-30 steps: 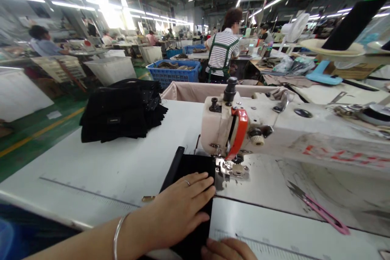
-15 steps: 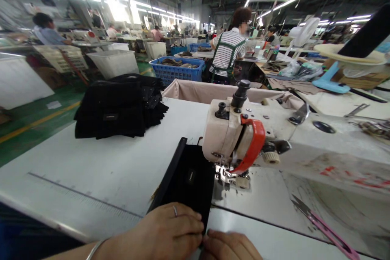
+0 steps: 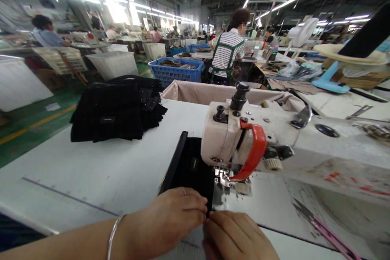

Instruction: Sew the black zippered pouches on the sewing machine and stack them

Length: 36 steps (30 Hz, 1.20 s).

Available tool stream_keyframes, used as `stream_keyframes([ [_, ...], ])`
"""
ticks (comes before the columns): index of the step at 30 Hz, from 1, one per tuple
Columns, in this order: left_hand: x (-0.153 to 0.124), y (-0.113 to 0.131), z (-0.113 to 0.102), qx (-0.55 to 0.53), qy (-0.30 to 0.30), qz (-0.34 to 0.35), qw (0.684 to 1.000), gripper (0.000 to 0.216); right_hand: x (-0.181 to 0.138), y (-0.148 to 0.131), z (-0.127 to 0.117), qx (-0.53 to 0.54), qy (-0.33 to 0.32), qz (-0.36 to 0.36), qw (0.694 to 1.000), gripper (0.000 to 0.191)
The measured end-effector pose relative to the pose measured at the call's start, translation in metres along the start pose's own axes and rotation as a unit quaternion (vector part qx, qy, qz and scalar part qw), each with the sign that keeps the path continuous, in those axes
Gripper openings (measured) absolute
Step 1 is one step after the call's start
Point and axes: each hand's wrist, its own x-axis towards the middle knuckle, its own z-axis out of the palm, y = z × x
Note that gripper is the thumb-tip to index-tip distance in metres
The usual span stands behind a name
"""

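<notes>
A black fabric piece (image 3: pixel 189 170) with a small label lies on the white table, its right edge at the metal presser foot (image 3: pixel 223 177) of the sewing machine (image 3: pixel 231 130). My left hand (image 3: pixel 175 215), with a ring and a bracelet, rests over the near end of the fabric, its fingers closed together at the right edge. Close against those fingertips, my right hand (image 3: pixel 237 233) is closed on the same edge from the right; its thumb is mostly hidden. What lies under both hands is covered.
A pile of black fabric pieces (image 3: pixel 114 109) sits at the table's left. Pink-handled thread snips (image 3: pixel 324 227) lie to the right. Behind the machine is a cloth-lined bin (image 3: pixel 195 91). Farther off, a person in a striped shirt (image 3: pixel 227 53) stands near a blue crate (image 3: pixel 176 71).
Both hands and the black fabric have moved forward, away from me, along the machine's foot. More of my left forearm now shows.
</notes>
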Motion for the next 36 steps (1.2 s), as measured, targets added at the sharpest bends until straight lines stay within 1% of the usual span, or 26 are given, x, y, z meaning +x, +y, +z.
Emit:
stream_keyframes([
  [5,0.013,-0.01,-0.005,0.016,0.007,0.013,1.0,0.016,0.005,0.005,0.0,0.048,-0.041,0.04,0.997,0.023],
  [9,0.019,-0.02,-0.005,0.037,0.013,0.032,0.999,0.016,0.011,0.012,0.0,0.054,-0.025,0.037,0.998,0.024],
  [11,0.022,-0.025,-0.004,0.041,0.012,0.034,0.999,0.017,0.014,0.016,0.001,0.049,-0.022,0.04,0.998,0.025],
  [17,0.03,-0.038,-0.004,0.057,0.01,0.024,0.998,0.019,0.016,0.026,0.0,-0.004,-0.091,0.054,0.994,0.034],
  [21,0.037,-0.044,-0.006,0.065,0.009,0.016,0.998,0.02,0.014,0.03,0.003,-0.012,-0.104,0.069,0.992,0.038],
  [25,0.044,-0.052,-0.007,0.081,0.021,0.007,0.996,0.017,0.012,0.031,0.008,-0.012,-0.081,0.057,0.995,0.033],
  [28,0.048,-0.058,-0.008,0.087,0.038,-0.005,0.996,0.019,0.01,0.031,0.011,-0.007,-0.058,0.043,0.997,0.032],
  [32,0.052,-0.061,-0.009,0.093,0.062,-0.025,0.993,0.022,0.014,0.029,0.01,0.0,-0.043,0.053,0.998,0.029],
  [36,0.052,-0.063,-0.009,0.088,0.058,-0.046,0.993,0.022,0.022,0.026,0.007,0.01,-0.031,0.054,0.998,0.027],
])
